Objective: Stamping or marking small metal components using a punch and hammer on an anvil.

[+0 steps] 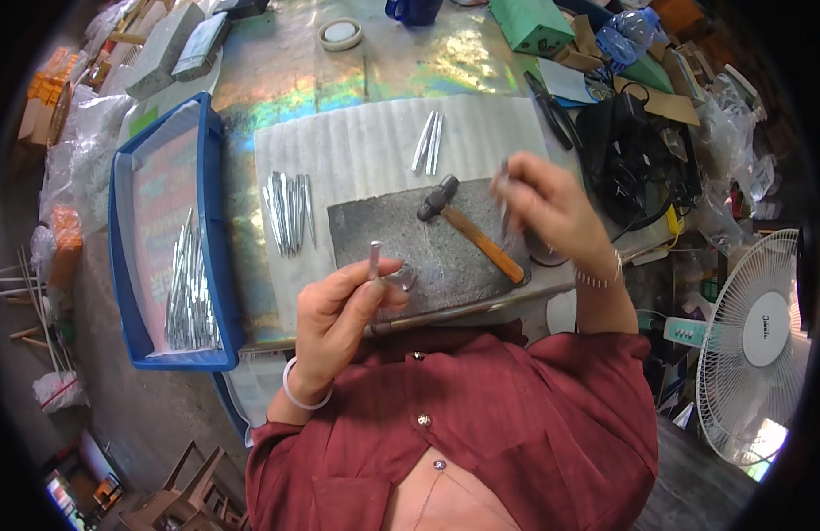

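Note:
My left hand point(335, 310) pinches a short, shiny metal strip point(375, 257) upright between thumb and fingers. Beside its fingertips is a small shiny rounded thing point(403, 278) that I cannot make out. My right hand point(552, 208), smeared by motion, is raised over the right end of a dark slab point(375, 217). Its fingers are curled round a thin dark thing, too blurred to name. Between both hands, a hammer point(472, 230) with a wooden handle lies on the slab. Behind the slab lie a few loose silvery strips point(428, 142); a bundle of similar strips point(289, 212) is at its left.
A blue tray point(217, 177) at the left holds a heap of metal strips point(190, 296). A roll of tape point(340, 34) and a blue mug point(413, 11) stand at the back. Dark-handled pliers point(550, 111), a black bag point(618, 142) and a white fan point(755, 332) are on the right.

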`<state>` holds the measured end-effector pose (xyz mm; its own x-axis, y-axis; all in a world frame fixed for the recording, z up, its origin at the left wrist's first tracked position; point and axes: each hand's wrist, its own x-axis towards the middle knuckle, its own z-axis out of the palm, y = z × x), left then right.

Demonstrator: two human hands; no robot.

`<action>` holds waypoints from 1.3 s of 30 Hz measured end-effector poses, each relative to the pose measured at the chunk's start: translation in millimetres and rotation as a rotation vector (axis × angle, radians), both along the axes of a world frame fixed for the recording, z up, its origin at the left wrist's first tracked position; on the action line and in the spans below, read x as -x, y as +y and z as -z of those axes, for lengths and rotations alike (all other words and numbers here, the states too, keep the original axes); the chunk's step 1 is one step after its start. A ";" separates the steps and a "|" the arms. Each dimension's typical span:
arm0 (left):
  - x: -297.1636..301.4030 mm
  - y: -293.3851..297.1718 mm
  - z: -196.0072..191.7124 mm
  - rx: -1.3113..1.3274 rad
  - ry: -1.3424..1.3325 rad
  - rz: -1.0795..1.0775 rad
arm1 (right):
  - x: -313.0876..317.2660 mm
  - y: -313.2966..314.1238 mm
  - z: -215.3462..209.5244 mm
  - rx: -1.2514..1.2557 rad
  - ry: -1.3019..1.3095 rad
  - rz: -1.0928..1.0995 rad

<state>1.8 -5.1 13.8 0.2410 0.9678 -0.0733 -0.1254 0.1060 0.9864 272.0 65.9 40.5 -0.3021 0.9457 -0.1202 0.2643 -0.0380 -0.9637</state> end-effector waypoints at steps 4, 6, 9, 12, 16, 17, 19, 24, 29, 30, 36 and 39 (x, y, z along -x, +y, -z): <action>-14.8 -2.9 3.5 0.029 -0.168 0.040 | 42.5 -51.6 -15.4 0.026 0.131 -0.133; -19.4 -2.7 1.7 0.034 -0.200 0.070 | 53.3 -56.8 -11.3 0.053 0.214 -0.130; -17.6 -4.7 2.4 -0.003 -0.142 0.089 | 61.1 -53.9 -0.5 -0.226 0.089 -0.142; -17.1 -8.5 1.0 -0.002 -0.124 0.066 | 66.5 -49.0 5.3 -0.566 -0.016 -0.127; -15.7 -8.8 3.3 -0.048 -0.089 0.090 | 68.7 -55.1 1.9 -0.497 -0.007 -0.074; -16.2 -9.1 2.7 -0.049 -0.093 0.088 | 68.9 -56.7 1.9 -0.462 0.001 -0.057; -16.4 -9.5 2.1 -0.048 -0.097 0.088 | 69.3 -57.7 6.0 -0.480 0.004 -0.048; -15.9 -8.0 2.4 -0.107 0.036 0.141 | 71.7 -60.6 7.4 -0.421 0.056 -0.022; -18.0 -10.9 7.7 -0.040 0.015 0.142 | 68.3 -57.6 2.4 -0.035 0.151 -0.093; -18.3 -11.2 11.0 -0.015 -0.006 0.127 | 69.8 -54.6 3.9 0.060 0.189 -0.082; -13.1 8.5 0.9 0.124 0.093 0.217 | 70.2 -41.8 25.1 0.436 0.479 0.004; -12.5 17.8 0.4 0.246 0.019 0.267 | 71.7 -40.0 33.7 0.514 0.568 0.055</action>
